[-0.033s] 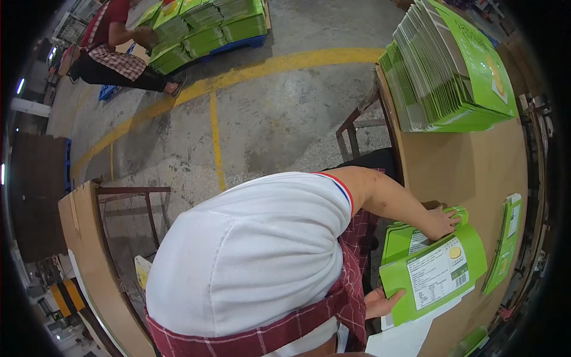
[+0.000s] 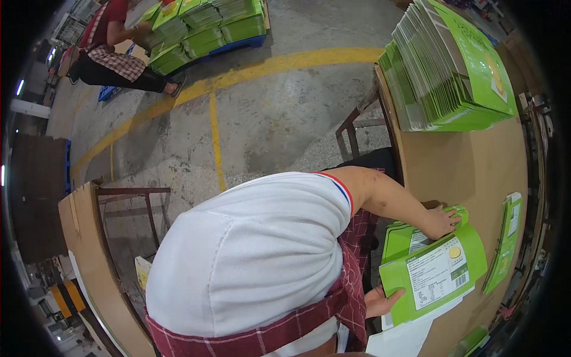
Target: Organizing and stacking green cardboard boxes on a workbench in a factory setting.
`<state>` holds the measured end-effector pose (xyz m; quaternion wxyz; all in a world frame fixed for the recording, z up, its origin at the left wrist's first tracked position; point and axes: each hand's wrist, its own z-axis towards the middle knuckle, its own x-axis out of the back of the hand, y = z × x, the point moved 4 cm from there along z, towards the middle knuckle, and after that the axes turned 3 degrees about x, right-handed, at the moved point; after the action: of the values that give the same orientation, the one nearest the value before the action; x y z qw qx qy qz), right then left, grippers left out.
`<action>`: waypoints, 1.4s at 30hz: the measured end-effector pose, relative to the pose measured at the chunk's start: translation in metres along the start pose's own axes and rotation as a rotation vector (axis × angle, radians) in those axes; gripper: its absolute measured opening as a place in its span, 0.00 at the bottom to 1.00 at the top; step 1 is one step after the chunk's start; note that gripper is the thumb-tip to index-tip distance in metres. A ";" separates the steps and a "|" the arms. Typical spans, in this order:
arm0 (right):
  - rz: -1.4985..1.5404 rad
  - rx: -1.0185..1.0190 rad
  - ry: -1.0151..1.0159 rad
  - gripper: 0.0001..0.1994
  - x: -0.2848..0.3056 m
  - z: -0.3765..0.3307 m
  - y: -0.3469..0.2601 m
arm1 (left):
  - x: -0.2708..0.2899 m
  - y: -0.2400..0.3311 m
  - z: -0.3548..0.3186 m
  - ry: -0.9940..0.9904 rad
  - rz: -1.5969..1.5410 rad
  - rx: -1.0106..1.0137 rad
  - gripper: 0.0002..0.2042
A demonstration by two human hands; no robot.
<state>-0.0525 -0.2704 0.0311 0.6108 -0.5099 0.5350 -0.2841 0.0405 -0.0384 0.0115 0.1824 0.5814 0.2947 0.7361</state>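
Note:
A flat green printed carton with a white label panel lies at a slant over a small pile of similar green cartons on the brown tabletop. My left hand rests on the pile's far part, fingers spread on the green card. At the near corner of the top carton, my right hand pinches the edge, thumb above and the other fingers partly hidden below. A white panel juts out beneath that carton toward me.
A tall row of green cartons stands at the table's far end. More flat green pieces lie along the right edge. Across the floor, a person works beside green stacks on a blue pallet. Another brown table stands at left.
The other person's hand beside the pallet stacks has shifted slightly upward. My own hands and the cartons look the same.

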 end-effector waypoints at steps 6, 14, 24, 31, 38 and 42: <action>-0.044 -0.021 -0.085 0.18 -0.004 -0.006 0.000 | 0.000 0.002 0.001 -0.019 -0.015 0.009 0.27; -0.010 0.042 -0.046 0.20 -0.015 -0.011 0.002 | 0.004 0.004 0.000 -0.045 -0.035 0.034 0.27; -0.026 0.040 -0.041 0.21 -0.012 -0.008 0.008 | 0.004 0.001 0.002 -0.053 -0.046 0.043 0.27; 0.193 -0.102 -0.050 0.20 0.007 0.004 0.021 | -0.006 -0.004 0.006 0.113 0.131 -0.047 0.24; 0.055 -0.072 0.029 0.20 -0.010 0.000 0.027 | 0.013 -0.005 0.010 -0.060 -0.544 0.050 0.29; 0.015 -0.070 0.063 0.20 -0.033 -0.005 0.019 | 0.019 0.001 0.005 -0.054 -0.538 0.105 0.38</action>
<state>-0.0701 -0.2368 0.0263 0.5777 -0.5177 0.5672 -0.2767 0.0405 -0.0263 0.0272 0.3488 0.5101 0.4712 0.6293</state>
